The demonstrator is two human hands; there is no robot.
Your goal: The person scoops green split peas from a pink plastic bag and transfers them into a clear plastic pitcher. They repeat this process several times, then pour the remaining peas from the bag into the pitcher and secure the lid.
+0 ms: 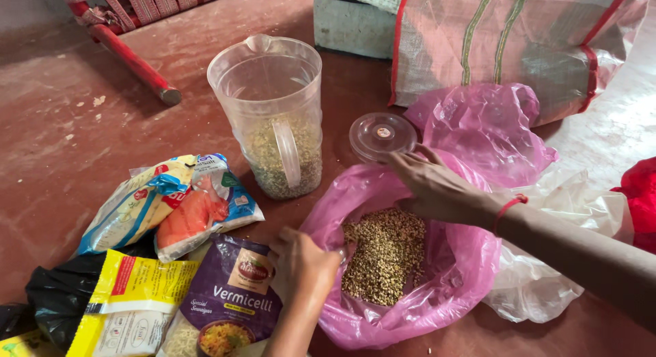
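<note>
Fingers (311,251) of the left hand (301,268) curl closed on the near rim of a pink plastic bag (451,275) at lower centre of the frame, while the right hand (434,186) reaches in from the right, its fingers loosely spread and pressing the far rim down, holding the mouth open over a heap of small brownish seeds (383,251). The bag lies on a red floor (55,138); thin and limp, it would likely sag under the loose, shifting load, so gathering the rim in both hands looks the safest hold. Above it stands a clear plastic jug (273,118), partly filled with the same seeds, its round lid (383,133) lying just beside. Food packets (171,207) crowd the lower left. The left fingertips are hidden behind the film, and a woven sack (519,36) is cut off at the upper right.
</note>
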